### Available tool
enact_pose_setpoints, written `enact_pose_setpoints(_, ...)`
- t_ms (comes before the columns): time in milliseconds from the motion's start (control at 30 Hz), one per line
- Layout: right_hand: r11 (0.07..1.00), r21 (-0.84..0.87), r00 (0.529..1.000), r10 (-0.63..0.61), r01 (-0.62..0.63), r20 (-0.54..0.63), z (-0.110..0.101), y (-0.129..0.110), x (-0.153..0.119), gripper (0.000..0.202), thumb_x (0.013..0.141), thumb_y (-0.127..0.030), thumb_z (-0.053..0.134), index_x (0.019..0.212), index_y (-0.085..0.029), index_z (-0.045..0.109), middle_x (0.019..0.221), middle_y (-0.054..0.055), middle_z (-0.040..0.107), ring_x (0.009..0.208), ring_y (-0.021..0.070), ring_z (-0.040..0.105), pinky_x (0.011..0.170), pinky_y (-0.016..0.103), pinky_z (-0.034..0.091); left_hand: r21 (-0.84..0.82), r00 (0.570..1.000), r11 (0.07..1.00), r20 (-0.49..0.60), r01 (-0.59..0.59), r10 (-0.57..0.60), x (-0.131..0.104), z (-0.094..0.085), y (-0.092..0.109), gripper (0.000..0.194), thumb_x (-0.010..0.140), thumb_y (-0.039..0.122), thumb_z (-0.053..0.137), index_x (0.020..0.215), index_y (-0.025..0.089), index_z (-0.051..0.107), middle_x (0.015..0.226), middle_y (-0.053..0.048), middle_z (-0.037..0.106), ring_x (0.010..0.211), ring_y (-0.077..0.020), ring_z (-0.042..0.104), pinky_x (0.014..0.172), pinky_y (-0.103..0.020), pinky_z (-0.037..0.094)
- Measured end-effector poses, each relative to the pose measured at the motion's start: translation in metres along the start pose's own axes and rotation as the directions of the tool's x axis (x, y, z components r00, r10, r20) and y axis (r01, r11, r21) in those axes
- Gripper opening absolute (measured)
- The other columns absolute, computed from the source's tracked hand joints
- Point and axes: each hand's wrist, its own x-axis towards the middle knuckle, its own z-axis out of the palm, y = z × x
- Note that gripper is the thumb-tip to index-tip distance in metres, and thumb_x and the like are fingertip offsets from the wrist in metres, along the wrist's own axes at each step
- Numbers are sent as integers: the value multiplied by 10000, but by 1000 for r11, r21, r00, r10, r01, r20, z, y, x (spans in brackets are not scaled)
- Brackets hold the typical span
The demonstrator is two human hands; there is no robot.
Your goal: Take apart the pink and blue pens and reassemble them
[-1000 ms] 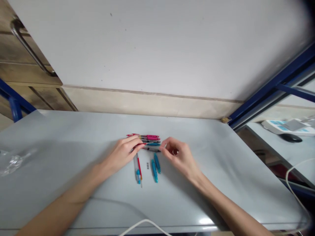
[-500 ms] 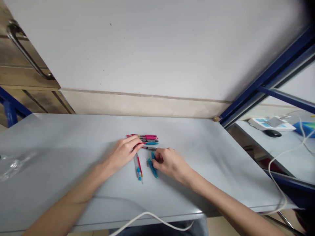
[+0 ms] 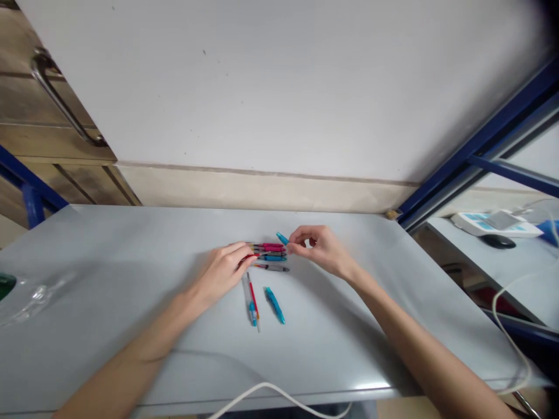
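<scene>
– What's the biggest thing here?

– The tabletop (image 3: 117,244), smooth and pale grey, with its far edge along the wall.

– And the hands?

– The right hand (image 3: 321,249) pinches a turquoise pen part (image 3: 282,238) between thumb and fingers, raised near the right end of the pen row. The left hand (image 3: 229,263) grips a slim red-tipped piece (image 3: 252,255), its fingers covering the row's left end.

– Any container?

– A clear plastic bag (image 3: 37,295), crumpled by the left edge. A green thing (image 3: 6,284) shows beside it; whether it's inside, I can't tell. I can't make out other contents.

– How is the row laid out?

– Around the middle of the tabletop: pink pens (image 3: 273,248) farthest from the near edge, then a blue pen (image 3: 275,258), then a grey pen (image 3: 276,268). They look light, stiff and a bit slick, so I'd take each around mid-barrel.

– And nearer the near edge?

– A second turquoise part (image 3: 275,306) lies at a slant, apart from the row. It seems hard plastic and liable to roll; its middle is the place to hold.

– The smallest?

– A thin red refill (image 3: 254,294), just beside a clear barrel (image 3: 252,312). I'd expect it to bend, so a gentle pinch on the red tube, away from its tip.
</scene>
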Motion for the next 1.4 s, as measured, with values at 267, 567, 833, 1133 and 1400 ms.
enact_pose_setpoints(267,952,300,961,140,-64,-240,27,38,-9,311,868,-473,710,968,-187,779,945,69,766,713,169,588,677,315,453,14,1000,1000,6,13,-13,1,3,-1,157,1030,243,532,979,201,675,1026,-28,733,850,-149,689,723,-264,510)
enact_pose_setpoints(567,953,298,959,141,-63,-246,36,44,-9,261,889,-426,705,1010,-220,810,973,59,773,739,178,565,673,319,405,-3,1000,1000,-16,-15,15,1,3,0,151,1029,243,542,981,201,680,986,-28,728,863,-160,683,732,-287,522)
enact_pose_setpoints(833,947,318,968,115,-40,-221,38,45,-9,232,887,-402,712,1009,-231,810,995,64,781,842,208,629,736,335,444,-26,999,999,-24,-28,27,2,2,3,137,1021,212,547,981,200,678,970,-27,722,855,-156,682,754,-286,536)
enact_pose_setpoints(1133,944,319,968,156,-87,-199,41,44,-11,260,877,-416,717,1014,-216,812,968,60,783,798,198,627,721,326,450,-33,999,999,-41,-34,32,2,4,2,119,1009,204,566,974,193,679,984,-37,734,878,-159,699,793,-281,562)
enact_pose_setpoints(1400,938,341,981,122,-63,-154,43,38,-12,276,898,-434,696,1018,-208,799,976,70,777,833,211,642,763,340,478,-12,999,999,-26,-32,32,1,4,3,161,1023,241,539,974,203,687,936,-28,722,823,-158,687,749,-283,549)
